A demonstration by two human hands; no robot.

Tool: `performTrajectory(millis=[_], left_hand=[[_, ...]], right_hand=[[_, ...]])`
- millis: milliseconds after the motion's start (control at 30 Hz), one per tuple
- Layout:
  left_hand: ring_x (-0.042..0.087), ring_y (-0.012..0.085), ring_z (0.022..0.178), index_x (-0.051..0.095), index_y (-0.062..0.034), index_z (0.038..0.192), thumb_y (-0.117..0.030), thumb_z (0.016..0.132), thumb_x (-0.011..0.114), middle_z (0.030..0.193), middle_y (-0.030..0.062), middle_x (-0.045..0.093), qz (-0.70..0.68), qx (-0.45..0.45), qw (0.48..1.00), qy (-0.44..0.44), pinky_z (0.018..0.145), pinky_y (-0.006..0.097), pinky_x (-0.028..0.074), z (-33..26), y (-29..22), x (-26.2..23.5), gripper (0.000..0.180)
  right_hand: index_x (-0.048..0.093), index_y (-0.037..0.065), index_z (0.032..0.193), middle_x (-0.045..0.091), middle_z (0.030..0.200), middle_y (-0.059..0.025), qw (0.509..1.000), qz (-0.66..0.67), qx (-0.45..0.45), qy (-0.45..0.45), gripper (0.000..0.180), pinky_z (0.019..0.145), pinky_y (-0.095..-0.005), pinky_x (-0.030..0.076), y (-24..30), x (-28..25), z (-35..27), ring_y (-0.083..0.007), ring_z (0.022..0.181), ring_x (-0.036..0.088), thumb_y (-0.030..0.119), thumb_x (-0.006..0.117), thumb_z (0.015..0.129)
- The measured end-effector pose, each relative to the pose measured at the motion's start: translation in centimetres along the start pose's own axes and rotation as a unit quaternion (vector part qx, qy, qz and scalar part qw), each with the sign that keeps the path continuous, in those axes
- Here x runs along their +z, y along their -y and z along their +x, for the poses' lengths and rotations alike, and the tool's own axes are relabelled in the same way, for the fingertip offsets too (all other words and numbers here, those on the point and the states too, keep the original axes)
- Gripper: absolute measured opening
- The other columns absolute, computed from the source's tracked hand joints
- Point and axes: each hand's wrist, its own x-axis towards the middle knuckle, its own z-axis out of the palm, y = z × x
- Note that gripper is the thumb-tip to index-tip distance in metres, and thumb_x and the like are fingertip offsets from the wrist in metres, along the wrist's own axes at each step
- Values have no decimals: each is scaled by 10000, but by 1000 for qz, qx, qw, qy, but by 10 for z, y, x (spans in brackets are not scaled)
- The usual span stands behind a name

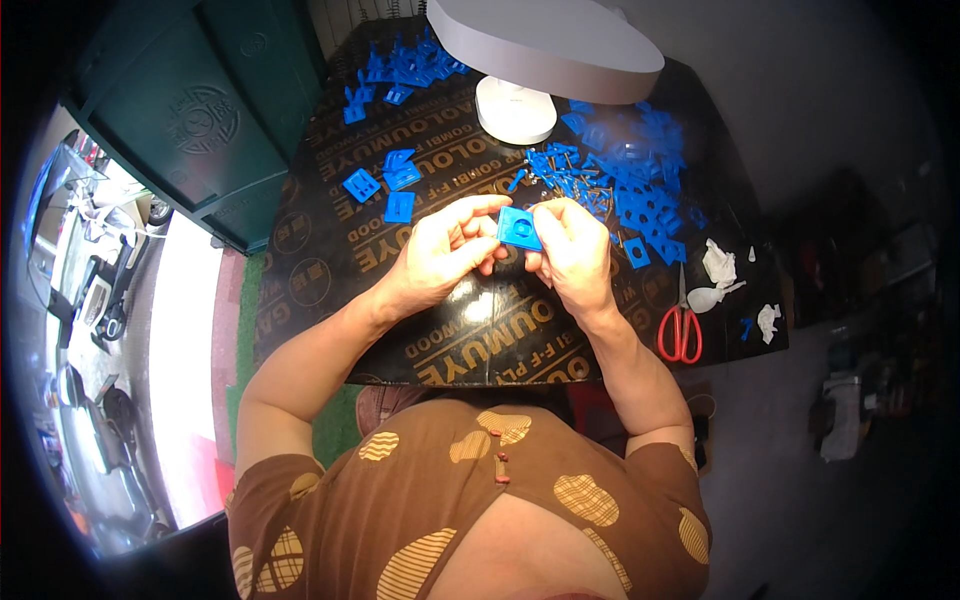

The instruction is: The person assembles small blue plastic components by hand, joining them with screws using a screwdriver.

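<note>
Between my two hands, above the middle of the dark table, is a small square blue plastic plate (519, 229) with a round recess in its face. My left hand (448, 247) pinches its left edge with thumb and fingers. On the opposite edge, the thumb and fingers of my right hand (574, 248) are closed. Just beyond lies a heap of small blue plastic pieces and metal screws (568, 178). Several finished-looking blue plates (399, 207) rest to the left of my hands. What the fingertips cover on the underside is hidden.
A white lamp (515, 110) stands at the back, its wide head (550, 45) overhanging the table (480, 345). Blue pieces lie piled at far left (410, 65) and right (645, 165). Red-handled scissors (681, 332) and crumpled white tissue (718, 264) are at right. A green door (200, 110) borders the left.
</note>
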Motion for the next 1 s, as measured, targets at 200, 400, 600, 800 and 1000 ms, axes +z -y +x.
performTrajectory(millis=[200, 400, 600, 800, 1000], left_hand=[[558, 98, 791, 438, 8, 1353, -57, 943, 539, 959, 62, 614, 4, -10, 1000, -1, 757, 244, 482, -1, 3, 1, 427], [552, 106, 796, 421, 10, 1366, -42, 947, 523, 967, 71, 610, 30, 9, 999, 9, 764, 254, 477, -1, 2, 1, 434], [555, 84, 722, 447, 18, 1333, -68, 959, 511, 891, 56, 611, 11, 29, 1000, 1, 691, 228, 487, -1, 7, 3, 390], [568, 102, 806, 406, 30, 1362, -60, 960, 520, 969, 77, 611, 4, 3, 1000, 23, 732, 243, 491, -3, 9, -1, 427], [577, 98, 769, 422, 29, 1343, -87, 958, 538, 925, 88, 621, -4, -17, 1000, 1, 688, 229, 494, 0, 6, 4, 419]], right_hand=[[594, -10, 929, 604, 636, -23, 1000, 17, 9, 1, 164, 440, -189, 377, 0, 0, -1, -37, 501, 518, 138, 536, 970], [591, -17, 921, 607, 656, -23, 1000, 9, -1, 9, 146, 468, -188, 399, -4, -1, -1, -41, 522, 534, 114, 542, 964], [589, -20, 917, 608, 664, -24, 1000, 12, -3, 7, 132, 480, -188, 412, -6, 0, -1, -39, 531, 537, 99, 549, 958], [584, -22, 909, 611, 678, -26, 1000, -13, -4, 1, 123, 495, -193, 424, -5, 2, -3, -39, 539, 536, 90, 556, 951], [582, -23, 908, 599, 664, -21, 1000, -25, 8, -6, 123, 506, -202, 428, -4, 1, -4, -38, 544, 525, 91, 558, 949]])
